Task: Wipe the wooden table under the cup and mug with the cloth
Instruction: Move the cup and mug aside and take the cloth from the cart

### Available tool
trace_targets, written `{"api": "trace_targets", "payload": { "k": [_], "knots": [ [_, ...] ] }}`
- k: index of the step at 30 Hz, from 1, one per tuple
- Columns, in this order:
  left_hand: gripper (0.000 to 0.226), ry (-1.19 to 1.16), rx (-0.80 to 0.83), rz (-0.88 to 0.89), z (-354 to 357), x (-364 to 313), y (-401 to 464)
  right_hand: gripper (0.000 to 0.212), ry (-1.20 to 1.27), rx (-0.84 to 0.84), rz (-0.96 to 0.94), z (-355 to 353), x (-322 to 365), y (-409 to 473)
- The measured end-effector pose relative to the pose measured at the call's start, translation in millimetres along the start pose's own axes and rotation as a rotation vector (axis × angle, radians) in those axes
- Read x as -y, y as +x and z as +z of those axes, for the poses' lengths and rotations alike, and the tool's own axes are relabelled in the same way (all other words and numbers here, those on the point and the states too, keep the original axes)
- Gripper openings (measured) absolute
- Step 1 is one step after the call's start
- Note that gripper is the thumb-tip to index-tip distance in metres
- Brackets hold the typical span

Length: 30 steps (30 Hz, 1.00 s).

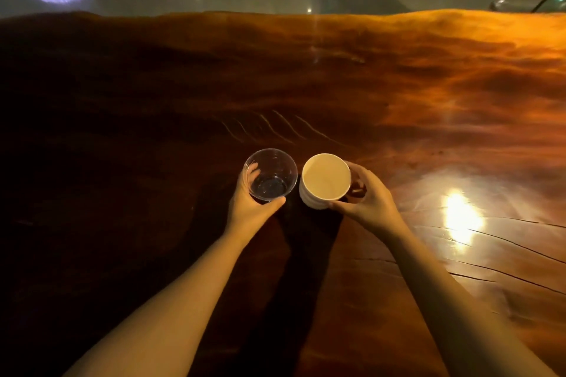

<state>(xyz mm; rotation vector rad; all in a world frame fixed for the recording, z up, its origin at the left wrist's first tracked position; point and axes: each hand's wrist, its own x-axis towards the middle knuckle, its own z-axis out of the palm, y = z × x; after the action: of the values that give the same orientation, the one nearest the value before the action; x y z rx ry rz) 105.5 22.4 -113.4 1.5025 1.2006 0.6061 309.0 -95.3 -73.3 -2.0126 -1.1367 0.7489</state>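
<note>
A clear plastic cup [271, 173] and a white mug [325, 180] stand side by side near the middle of the dark, glossy wooden table [398, 86]. My left hand [249, 202] wraps around the cup from the left and near side. My right hand [366, 194] grips the mug from the right, fingers at its handle side. Both vessels look empty. I cannot tell whether they rest on the wood or hover just above it. No cloth is in view.
A lamp's bright reflection [461, 217] and long cracks in the wood [505, 275] lie to the right of my right arm. The table's far edge [275, 14] runs across the top, with a dim glass wall behind. The left part of the table is in deep shadow.
</note>
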Motion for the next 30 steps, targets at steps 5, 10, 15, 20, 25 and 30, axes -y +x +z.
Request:
{"api": "trace_targets", "payload": {
  "k": [5,10,15,20,25,30],
  "knots": [
    [0.079,-0.057,-0.046,0.035,9,3,2,0.052,0.129,-0.031,0.044,5,-4,-5],
    [0.08,-0.09,-0.063,0.026,4,5,-2,0.036,0.458,-0.011,0.126,6,7,-7],
    [0.084,-0.089,-0.087,0.002,-10,9,-16,0.033,0.423,0.02,0.174,15,16,-9],
    [0.085,-0.088,-0.111,-0.007,-37,9,-33,0.031,0.447,0.042,0.202,31,34,-19],
    [0.083,-0.091,-0.2,-0.009,-94,5,-57,0.028,0.487,0.134,0.163,56,81,-21],
    [0.082,-0.044,-0.387,-0.034,-184,15,-100,0.028,0.475,0.266,0.076,118,159,-23]
  ]
}}
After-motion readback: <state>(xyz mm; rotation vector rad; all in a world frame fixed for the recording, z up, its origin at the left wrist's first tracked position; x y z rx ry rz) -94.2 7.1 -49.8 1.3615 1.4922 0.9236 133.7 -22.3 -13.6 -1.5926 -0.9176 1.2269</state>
